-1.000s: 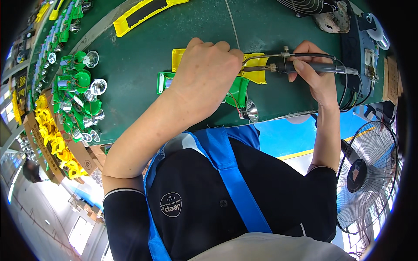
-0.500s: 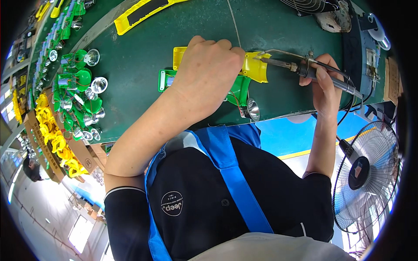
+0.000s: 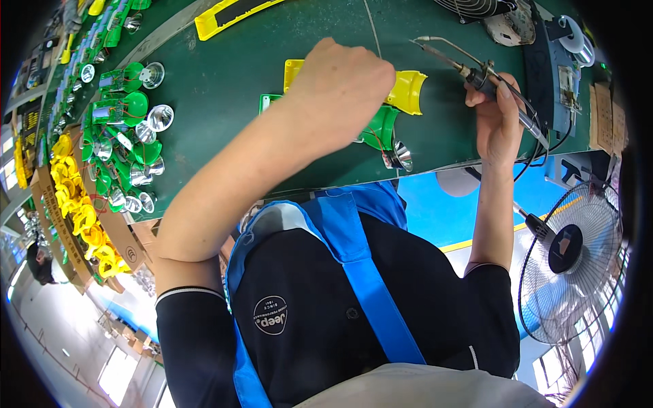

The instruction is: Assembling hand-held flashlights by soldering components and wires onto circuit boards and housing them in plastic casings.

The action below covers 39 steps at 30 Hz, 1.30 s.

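Note:
A yellow plastic housing lies on the green bench with a green plastic housing just nearer to me. Thin wires and a shiny reflector cup hang at the green part's right end. My left hand is closed over the middle of both, its knuckles up; it grips the yellow housing, though its fingertips are hidden underneath. Held in my right hand is a soldering iron with a thin metal feed tube alongside. Its tip points up-left, apart from the yellow housing.
Several green housings with reflectors crowd the left of the bench, beside a box of yellow parts. A long yellow piece lies at the back. A solder spool stands on a blue-grey unit at right. A fan stands lower right.
The soldering iron's tip has moved off the yellow housing, away to the far side. My left hand stays over the housings. The whole view has shifted slightly.

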Each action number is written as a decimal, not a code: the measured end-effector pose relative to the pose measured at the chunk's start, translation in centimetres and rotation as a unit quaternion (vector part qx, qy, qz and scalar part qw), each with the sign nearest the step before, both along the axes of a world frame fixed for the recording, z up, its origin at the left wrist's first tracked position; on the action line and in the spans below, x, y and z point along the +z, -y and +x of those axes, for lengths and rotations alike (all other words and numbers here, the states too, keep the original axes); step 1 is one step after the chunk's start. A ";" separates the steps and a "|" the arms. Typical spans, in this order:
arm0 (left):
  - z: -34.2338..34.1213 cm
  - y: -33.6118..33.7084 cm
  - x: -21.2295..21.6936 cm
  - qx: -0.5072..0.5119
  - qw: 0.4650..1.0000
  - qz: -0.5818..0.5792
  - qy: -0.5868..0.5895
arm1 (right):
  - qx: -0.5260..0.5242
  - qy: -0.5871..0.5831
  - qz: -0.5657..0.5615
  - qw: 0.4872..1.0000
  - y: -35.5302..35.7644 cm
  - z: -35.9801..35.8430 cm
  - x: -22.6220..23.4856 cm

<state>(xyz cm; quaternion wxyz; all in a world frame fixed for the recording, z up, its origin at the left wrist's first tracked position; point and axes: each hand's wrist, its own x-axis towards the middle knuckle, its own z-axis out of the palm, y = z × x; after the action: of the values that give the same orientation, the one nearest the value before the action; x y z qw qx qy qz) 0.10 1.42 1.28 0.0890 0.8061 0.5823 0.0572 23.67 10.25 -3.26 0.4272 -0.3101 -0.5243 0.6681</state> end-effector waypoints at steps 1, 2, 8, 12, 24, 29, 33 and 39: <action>-0.7 0.0 0.5 -0.032 0.999 -0.003 0.000 | 0.000 0.001 0.003 1.000 0.2 0.0 0.1; -1.7 0.6 1.5 -0.031 1.000 -0.001 0.001 | 0.001 -0.004 0.004 1.000 0.4 0.0 0.2; -7.0 9.8 2.9 -0.084 0.994 0.059 -0.036 | -0.025 -0.023 -0.015 0.999 2.6 0.6 -0.4; -7.3 12.1 -1.3 -0.037 0.976 0.034 0.211 | -0.010 -0.057 -0.009 0.998 2.6 -1.3 -0.8; -4.8 6.3 -2.1 -0.082 0.954 0.171 0.233 | 0.051 0.009 -0.029 0.998 4.0 -0.6 0.7; -4.2 5.9 -2.0 -0.107 0.960 0.190 0.175 | 0.083 0.058 -0.047 0.994 3.4 -0.6 1.4; -3.3 5.7 -1.6 -0.061 0.968 0.148 0.192 | 0.100 0.074 -0.043 0.991 2.6 -0.7 1.8; -2.6 5.4 -1.2 -0.027 0.975 0.100 0.197 | 0.139 0.114 -0.056 0.982 1.2 -1.0 1.7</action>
<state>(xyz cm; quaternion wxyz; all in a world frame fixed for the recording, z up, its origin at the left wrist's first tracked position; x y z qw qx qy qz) -2.50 -3.99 0.05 0.1227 0.7991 0.5228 0.2702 22.64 9.03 -1.53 0.2495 -0.3317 -0.5690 0.7099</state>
